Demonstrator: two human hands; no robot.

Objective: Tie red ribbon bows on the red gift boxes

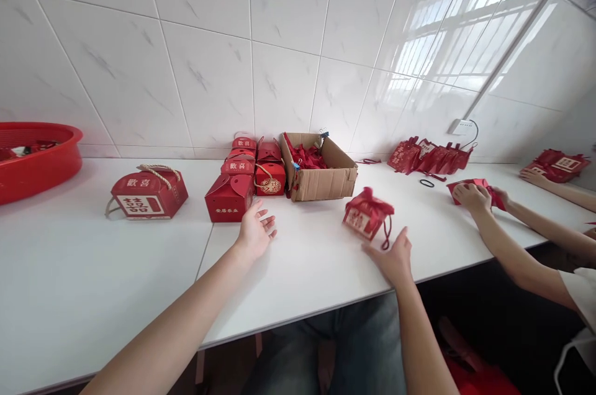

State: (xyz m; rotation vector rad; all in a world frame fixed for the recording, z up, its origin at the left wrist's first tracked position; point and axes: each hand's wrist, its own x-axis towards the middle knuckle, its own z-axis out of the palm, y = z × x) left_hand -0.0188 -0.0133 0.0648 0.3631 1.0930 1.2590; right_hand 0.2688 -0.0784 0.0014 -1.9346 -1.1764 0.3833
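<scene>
My left hand (255, 233) is open beside the front red box (229, 199) of a group of several red boxes; its fingers are apart and hold nothing. My right hand (393, 253) is open, thumb and fingers spread, just below and right of a small red box (365, 215) with a ribbon on top and a dark red cord loop. That box looks slightly blurred and tilted. An open cardboard box (323, 185) with red ribbons (307, 158) inside stands behind, between my hands.
A red box with rope handles (149, 193) and a red basin (37, 162) are on the left of the white table (279, 283). At right, flat red pieces (428, 158), a black ring (426, 183) and another person's hands (472, 197) on a red box.
</scene>
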